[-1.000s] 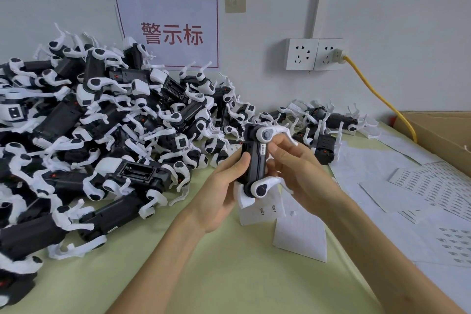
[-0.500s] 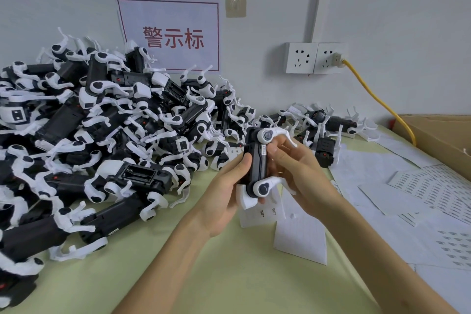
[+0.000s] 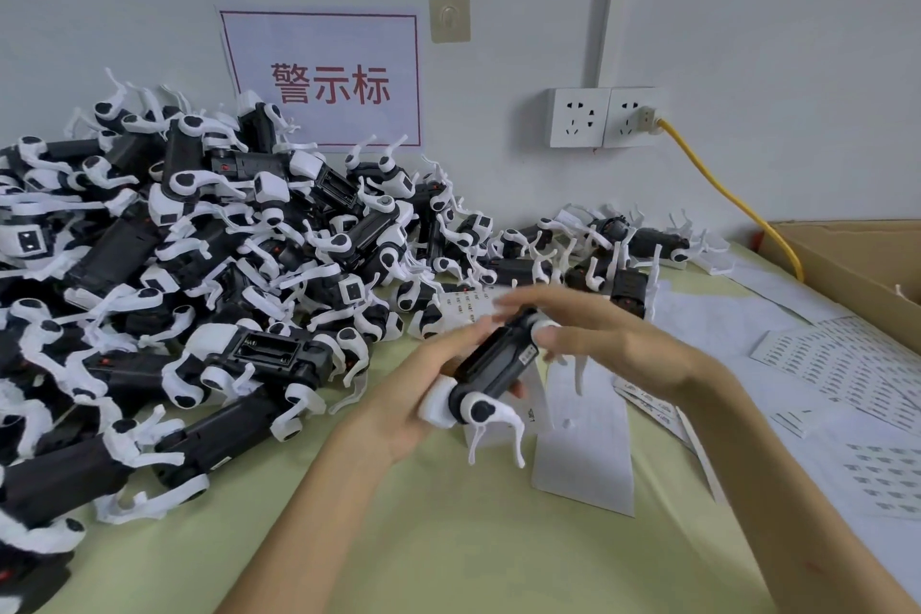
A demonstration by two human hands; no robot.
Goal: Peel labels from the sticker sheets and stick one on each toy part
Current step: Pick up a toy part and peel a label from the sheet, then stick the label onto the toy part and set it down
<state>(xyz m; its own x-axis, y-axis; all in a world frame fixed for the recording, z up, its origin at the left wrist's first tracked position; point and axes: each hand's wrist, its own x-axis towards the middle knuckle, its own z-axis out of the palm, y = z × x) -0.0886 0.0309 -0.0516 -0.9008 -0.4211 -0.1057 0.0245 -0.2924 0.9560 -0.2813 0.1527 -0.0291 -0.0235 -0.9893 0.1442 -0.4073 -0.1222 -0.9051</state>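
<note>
While left hand [image 3: 418, 394] grips toy part [image 3: 493, 366], right hand [image 3: 613, 339] straight-fingered at its upper end.

Black oblong plastic toy part [image 3: 493, 366]: white legs, small white label. Heaped black-and-white plastic toy parts [image 3: 199, 264]: same scheme. Pale green flat table top [image 3: 448, 553]. White paper sticker sheets [image 3: 842, 364]: rows of dark marks. White rectangular wall sign [image 3: 324, 80]: red border, red characters.

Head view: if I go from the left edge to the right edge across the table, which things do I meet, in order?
pile of toy parts → left hand → held toy part → right hand → sticker sheets
</note>
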